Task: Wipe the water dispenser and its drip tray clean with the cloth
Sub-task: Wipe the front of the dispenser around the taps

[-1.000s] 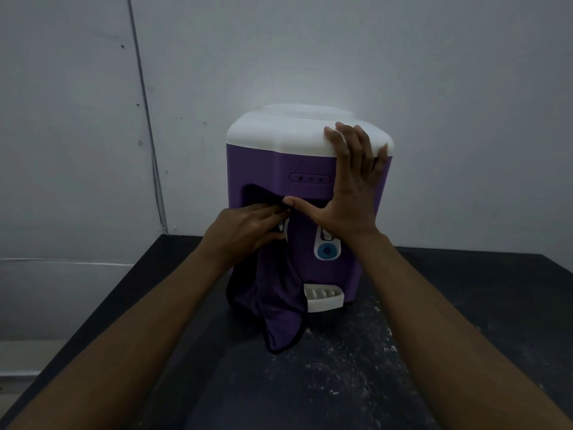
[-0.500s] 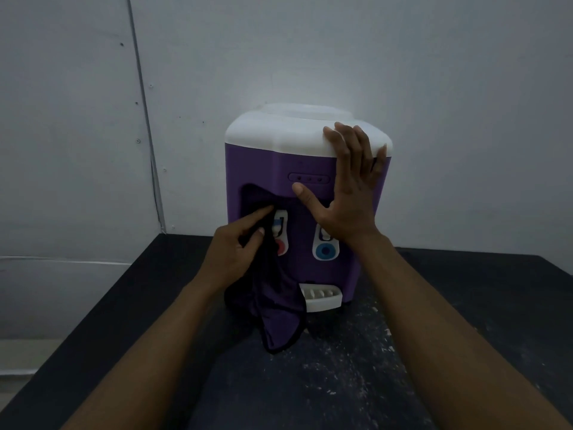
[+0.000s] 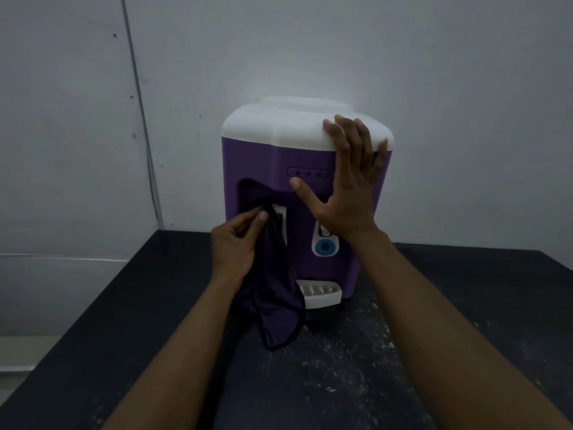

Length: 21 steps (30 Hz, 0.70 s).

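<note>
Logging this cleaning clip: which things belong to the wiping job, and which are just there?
Job: water dispenser, drip tray, cloth, left hand gripping the cloth, right hand on the dispenser.
Just there: black table, white specks, grey wall.

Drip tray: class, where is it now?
In the head view, the drip tray juts from the dispenser base, centre, just right of the hanging cloth, below the blue tap.

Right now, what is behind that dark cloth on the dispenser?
A white edge of the left tap shows beside the cloth, pinched by the left hand. Covered: the tap's lower part, one end of the drip tray.
</note>
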### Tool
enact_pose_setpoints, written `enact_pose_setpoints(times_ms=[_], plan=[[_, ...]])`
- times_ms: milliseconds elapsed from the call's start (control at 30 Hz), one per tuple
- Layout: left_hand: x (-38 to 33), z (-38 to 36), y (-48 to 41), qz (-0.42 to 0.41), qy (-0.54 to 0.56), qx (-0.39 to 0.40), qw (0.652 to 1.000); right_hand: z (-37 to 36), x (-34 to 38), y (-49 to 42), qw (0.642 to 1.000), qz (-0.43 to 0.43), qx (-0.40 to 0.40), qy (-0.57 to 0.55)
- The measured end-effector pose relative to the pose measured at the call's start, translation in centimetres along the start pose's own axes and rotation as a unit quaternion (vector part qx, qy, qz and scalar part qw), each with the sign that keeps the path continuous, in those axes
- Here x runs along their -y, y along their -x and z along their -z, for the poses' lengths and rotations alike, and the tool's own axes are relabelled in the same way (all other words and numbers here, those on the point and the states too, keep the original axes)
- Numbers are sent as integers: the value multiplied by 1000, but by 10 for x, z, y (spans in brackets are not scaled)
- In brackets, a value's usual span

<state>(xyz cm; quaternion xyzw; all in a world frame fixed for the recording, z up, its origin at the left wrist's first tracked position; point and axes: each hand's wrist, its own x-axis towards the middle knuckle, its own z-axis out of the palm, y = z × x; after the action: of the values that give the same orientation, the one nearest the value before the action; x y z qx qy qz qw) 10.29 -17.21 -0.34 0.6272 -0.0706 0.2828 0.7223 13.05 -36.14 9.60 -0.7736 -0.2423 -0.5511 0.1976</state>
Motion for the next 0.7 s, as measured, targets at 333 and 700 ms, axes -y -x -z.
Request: enact_pose_setpoints(times_ms=[333, 700], plan=[[0, 4, 2, 3, -36, 0, 999, 3, 2, -1, 1000, -5, 7, 2], [15, 12, 10, 39, -53, 82, 994, 4, 2, 0, 1000, -5, 10, -1]])
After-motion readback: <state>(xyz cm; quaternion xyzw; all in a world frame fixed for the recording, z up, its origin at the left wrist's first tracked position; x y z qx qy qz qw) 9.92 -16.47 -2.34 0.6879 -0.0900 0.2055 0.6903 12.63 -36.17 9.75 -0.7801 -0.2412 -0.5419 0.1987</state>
